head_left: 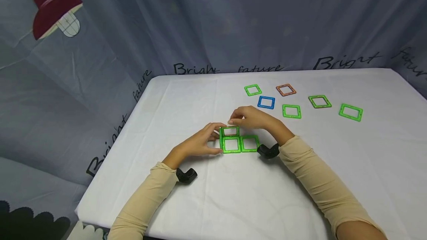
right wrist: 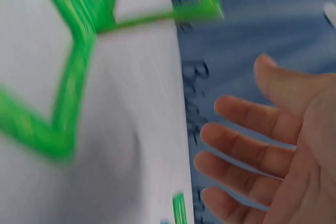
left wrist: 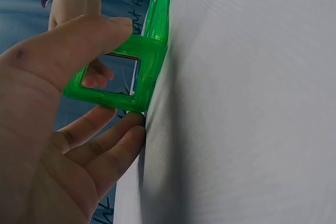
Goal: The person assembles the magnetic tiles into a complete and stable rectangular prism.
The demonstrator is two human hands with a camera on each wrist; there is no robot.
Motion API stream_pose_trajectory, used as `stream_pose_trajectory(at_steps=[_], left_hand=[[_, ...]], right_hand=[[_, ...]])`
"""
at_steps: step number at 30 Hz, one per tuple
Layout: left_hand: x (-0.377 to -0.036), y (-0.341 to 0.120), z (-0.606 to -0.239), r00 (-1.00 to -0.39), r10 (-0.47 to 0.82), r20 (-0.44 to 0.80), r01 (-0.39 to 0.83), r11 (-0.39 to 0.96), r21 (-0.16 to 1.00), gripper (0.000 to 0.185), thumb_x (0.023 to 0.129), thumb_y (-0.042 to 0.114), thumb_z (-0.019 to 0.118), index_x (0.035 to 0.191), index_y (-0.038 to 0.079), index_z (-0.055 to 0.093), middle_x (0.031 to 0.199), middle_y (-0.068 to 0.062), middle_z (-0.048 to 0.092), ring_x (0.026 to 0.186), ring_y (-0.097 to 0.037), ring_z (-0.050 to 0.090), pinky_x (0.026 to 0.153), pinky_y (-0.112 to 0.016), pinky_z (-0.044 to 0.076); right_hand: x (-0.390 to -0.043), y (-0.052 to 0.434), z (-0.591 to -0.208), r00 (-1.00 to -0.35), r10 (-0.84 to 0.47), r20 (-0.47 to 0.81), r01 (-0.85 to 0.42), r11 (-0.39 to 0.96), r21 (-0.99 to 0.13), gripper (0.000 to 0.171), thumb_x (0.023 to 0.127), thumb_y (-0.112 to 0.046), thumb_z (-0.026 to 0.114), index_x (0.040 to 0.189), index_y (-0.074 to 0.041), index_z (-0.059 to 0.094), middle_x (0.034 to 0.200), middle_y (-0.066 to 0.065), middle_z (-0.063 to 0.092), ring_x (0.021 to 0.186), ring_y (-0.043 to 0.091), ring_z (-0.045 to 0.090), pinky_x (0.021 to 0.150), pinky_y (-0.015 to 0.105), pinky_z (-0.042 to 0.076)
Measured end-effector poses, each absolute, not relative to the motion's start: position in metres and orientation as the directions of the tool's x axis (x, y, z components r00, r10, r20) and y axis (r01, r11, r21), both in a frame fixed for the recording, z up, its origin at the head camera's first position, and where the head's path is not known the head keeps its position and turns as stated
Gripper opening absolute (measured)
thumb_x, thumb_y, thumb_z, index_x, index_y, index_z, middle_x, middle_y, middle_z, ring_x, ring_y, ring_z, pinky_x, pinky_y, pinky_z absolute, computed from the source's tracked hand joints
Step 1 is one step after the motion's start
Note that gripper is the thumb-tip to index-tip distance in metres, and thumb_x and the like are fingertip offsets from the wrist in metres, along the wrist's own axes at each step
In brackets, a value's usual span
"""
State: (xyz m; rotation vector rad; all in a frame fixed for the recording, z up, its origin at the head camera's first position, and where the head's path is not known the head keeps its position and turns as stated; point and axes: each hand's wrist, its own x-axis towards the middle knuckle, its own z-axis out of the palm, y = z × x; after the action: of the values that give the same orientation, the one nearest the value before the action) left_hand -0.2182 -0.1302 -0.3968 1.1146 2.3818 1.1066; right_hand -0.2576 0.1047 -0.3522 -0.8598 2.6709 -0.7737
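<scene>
at far left, one printed lamp (head_left: 56, 14) shows on the grey-blue curtain (head_left: 250, 21) behind the white worktop (head_left: 186, 99), with a second at the top edge; then comes the left hand (head_left: 202, 142), a black wrist device (head_left: 186, 176) beneath its wrist; its thumb and fingers grip the edges of an upright green frame (left wrist: 147, 72) at the left end of the joined green frames (head_left: 240, 144), near the worktop's middle; the right hand (head_left: 248, 117) is loosely spread, with nothing in its grasp, just by the rear frame's top; the right forearm lies between the joined group and most of the loose frames, and a second black device (head_left: 268, 151) overlaps the rightmost flat frame's corner; beyond, the loose frames lie apart toward the right; counted, there are four joined green frames, two flat and two seemingly raised; four loose green frames (head_left: 291, 116); one blue frame (head_left: 266, 107); one orange-brown frame (head_left: 289, 94); two wrist devices; two printed lamps.
</scene>
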Motion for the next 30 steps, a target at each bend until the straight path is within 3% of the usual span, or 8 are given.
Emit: stream_pose_trajectory(at_steps=[6,12,16,20,23,30], left_hand=[[-0.218,-0.13,-0.397,-0.666,0.743,0.061,0.529,0.413,0.741,0.077,0.076,0.01,0.073,0.137,0.012,0.026,0.127,-0.012,0.039,0.111,-0.018,0.053,0.095,-0.021,0.045],[-0.219,-0.129,-0.397,-0.673,0.737,0.056,0.527,0.425,0.736,0.077,0.076,0.01,0.073,0.137,0.012,0.026,0.128,-0.011,0.039,0.112,-0.018,0.053,0.095,-0.021,0.045],[-0.219,-0.128,-0.398,-0.665,0.745,0.055,0.531,0.42,0.736,0.077,0.077,0.01,0.073,0.137,0.011,0.026,0.128,-0.011,0.038,0.112,-0.019,0.053,0.096,-0.021,0.045],[-0.218,-0.128,-0.397,-0.661,0.747,0.066,0.539,0.412,0.735,0.077,0.076,0.009,0.073,0.137,0.011,0.026,0.127,-0.012,0.039,0.111,-0.019,0.053,0.095,-0.022,0.046],[-0.219,-0.127,-0.396,-0.663,0.746,0.067,0.538,0.413,0.735,0.077,0.076,0.007,0.073,0.136,0.011,0.027,0.127,-0.013,0.039,0.111,-0.019,0.053,0.095,-0.021,0.046],[-0.217,-0.128,-0.398,-0.678,0.733,0.045,0.511,0.427,0.746,0.077,0.075,0.007,0.073,0.137,0.011,0.027,0.128,-0.012,0.038,0.112,-0.019,0.053,0.095,-0.02,0.045]], right_hand=[[-0.278,0.149,-0.351,-0.908,-0.416,-0.055,-0.317,0.766,-0.558,0.039,0.096,-0.026,0.047,0.123,0.002,0.053,0.13,0.023,0.046,0.12,0.038,0.043,0.099,0.054,0.036],[-0.291,0.17,-0.364,-0.931,-0.32,-0.175,-0.206,0.858,-0.471,0.052,0.096,-0.021,0.045,0.135,0.01,0.033,0.141,0.033,0.024,0.132,0.046,0.019,0.109,0.057,0.019],[-0.293,0.171,-0.372,-0.934,-0.296,-0.201,-0.193,0.891,-0.412,0.048,0.094,-0.02,0.049,0.132,0.006,0.04,0.133,0.031,0.039,0.125,0.045,0.033,0.104,0.057,0.029],[-0.289,0.17,-0.368,-0.925,-0.328,-0.193,-0.234,0.89,-0.392,0.031,0.09,-0.015,0.056,0.116,0.002,0.057,0.112,0.024,0.057,0.101,0.035,0.052,0.087,0.049,0.044],[-0.285,0.169,-0.361,-0.893,-0.369,-0.259,-0.261,0.891,-0.371,0.023,0.087,-0.014,0.059,0.105,-0.001,0.063,0.104,0.019,0.06,0.091,0.028,0.053,0.079,0.043,0.046],[-0.281,0.165,-0.352,-0.835,-0.404,-0.373,-0.281,0.897,-0.341,0.02,0.086,-0.018,0.061,0.101,-0.004,0.064,0.103,0.015,0.059,0.087,0.023,0.052,0.074,0.037,0.045]])
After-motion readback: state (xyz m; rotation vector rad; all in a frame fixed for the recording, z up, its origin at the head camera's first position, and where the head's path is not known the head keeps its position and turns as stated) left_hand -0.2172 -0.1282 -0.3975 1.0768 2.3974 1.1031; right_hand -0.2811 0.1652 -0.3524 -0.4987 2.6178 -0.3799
